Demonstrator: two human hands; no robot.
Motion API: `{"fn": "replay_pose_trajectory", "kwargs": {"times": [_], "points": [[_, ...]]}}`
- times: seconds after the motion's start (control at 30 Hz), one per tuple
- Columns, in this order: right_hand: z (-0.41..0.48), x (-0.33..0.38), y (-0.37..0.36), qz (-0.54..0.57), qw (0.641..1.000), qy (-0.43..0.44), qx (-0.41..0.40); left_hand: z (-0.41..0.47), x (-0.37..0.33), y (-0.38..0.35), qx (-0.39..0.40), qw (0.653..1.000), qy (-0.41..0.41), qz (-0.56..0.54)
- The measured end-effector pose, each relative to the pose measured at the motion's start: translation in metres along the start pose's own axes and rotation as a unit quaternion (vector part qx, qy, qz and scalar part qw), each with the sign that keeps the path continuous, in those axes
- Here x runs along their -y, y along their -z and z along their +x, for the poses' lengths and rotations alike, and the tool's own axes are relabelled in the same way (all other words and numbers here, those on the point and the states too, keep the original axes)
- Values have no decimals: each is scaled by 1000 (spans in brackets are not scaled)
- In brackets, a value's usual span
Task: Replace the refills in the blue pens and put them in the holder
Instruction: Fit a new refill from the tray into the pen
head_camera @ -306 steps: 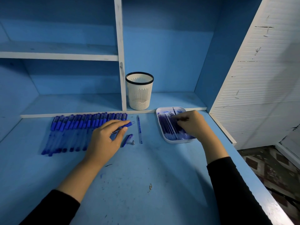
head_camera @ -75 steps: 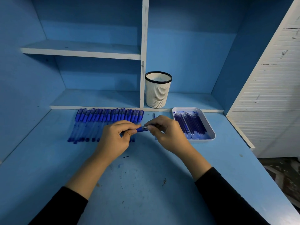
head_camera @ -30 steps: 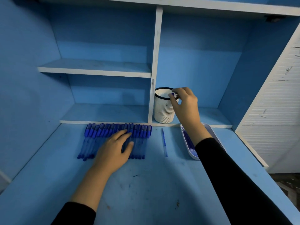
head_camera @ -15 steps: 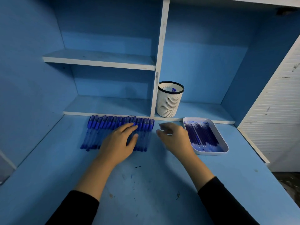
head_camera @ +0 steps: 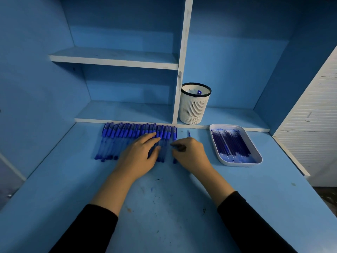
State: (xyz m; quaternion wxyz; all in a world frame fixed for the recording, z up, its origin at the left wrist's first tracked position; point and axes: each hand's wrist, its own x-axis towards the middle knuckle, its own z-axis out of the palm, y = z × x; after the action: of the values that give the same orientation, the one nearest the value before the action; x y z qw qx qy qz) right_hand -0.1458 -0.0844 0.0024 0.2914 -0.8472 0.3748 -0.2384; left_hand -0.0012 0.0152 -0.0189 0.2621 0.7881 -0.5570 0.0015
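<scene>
Sleeves: black, one on the left forearm (head_camera: 87,232) and one on the right forearm (head_camera: 251,225), nearer the camera than the row of pens.
Desk (head_camera: 164,207): blue top with dark ink specks on the bare stretch in front of the row of pens.
Left hand (head_camera: 140,154): lies palm down on the right half of the row of pens, fingers straight and slightly spread, grasping nothing.
Right hand (head_camera: 191,154): at the right end of the row of pens, fingers curled, with forefinger and thumb at the last pen (head_camera: 175,133); I cannot tell whether they pinch it or only touch it.
Row of pens (head_camera: 124,136): many blue pens lying side by side on the desk, caps pointing away from the person, barrels toward them.
Loose refill (head_camera: 189,133): a thin blue stick on the desk just right of the row of pens, partly hidden by the right hand.
Tray (head_camera: 237,164): white, shallow, well right of the row of pens, holding a heap of dark blue refills (head_camera: 231,145).
Holder (head_camera: 194,110): white slotted cup with a black rim, upright on the low ledge behind the right end of the row of pens.
Pen in holder (head_camera: 199,92): one blue tip shows inside the rim.
Shelf (head_camera: 116,57): white-edged board high behind the row of pens, meeting an upright divider (head_camera: 184,61).
</scene>
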Motion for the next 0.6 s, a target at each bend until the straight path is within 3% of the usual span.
{"fn": "replay_pose_trajectory", "kwargs": {"times": [0.27,0.47,0.6], "points": [[-1,1,9,6,999,-48,16,1,0,0,-2,1000,-2,-1],[-6,-11,24,199,970,-141,-16,0,0,1,4,1000,5,-5],[-19,-8,31,350,927,-136,-19,-1,-2,3,-44,998,-35,7]]}}
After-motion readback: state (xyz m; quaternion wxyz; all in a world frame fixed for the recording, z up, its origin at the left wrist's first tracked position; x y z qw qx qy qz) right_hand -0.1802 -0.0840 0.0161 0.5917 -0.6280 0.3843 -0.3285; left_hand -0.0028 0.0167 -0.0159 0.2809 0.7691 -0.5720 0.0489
